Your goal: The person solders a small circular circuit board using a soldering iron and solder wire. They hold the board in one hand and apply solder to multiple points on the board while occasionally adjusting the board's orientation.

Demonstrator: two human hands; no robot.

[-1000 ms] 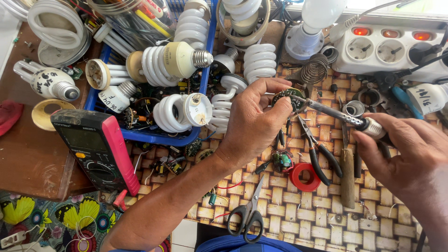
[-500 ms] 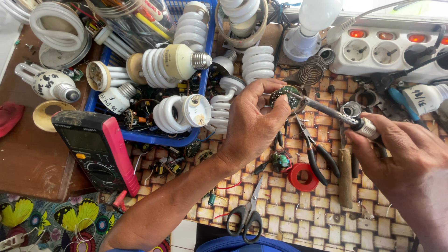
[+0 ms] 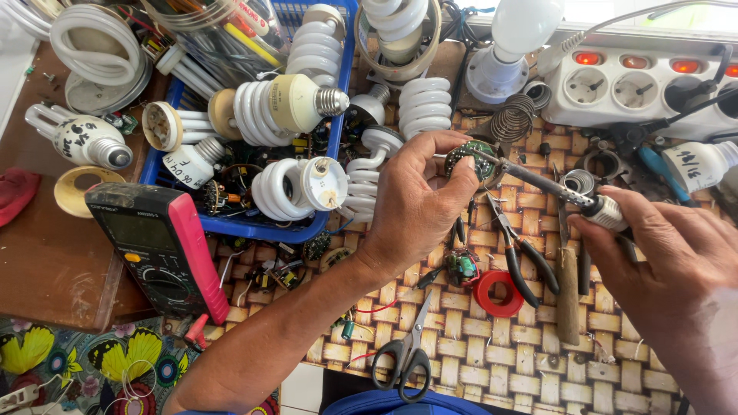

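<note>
Woven surface [image 3: 538, 361] cluttered; left hand [image 3: 415, 201] grips round circuit board [image 3: 466, 156], unmoved; right hand [image 3: 676, 253] keeps soldering iron [image 3: 538, 180] tip on it.

Two hands work here: the left hand [image 3: 419, 196] and the right hand [image 3: 676, 261]. One round circuit board [image 3: 470, 156] meets one soldering iron [image 3: 550, 184]. One multimeter [image 3: 157, 250], one pair of scissors [image 3: 406, 350], one pair of pliers [image 3: 523, 257] and one red tape roll [image 3: 498, 293] lie about. The power strip [image 3: 638, 88] shows three red switches. One blue basket [image 3: 265, 229] holds several spiral lamps, too piled to count exactly.
</note>
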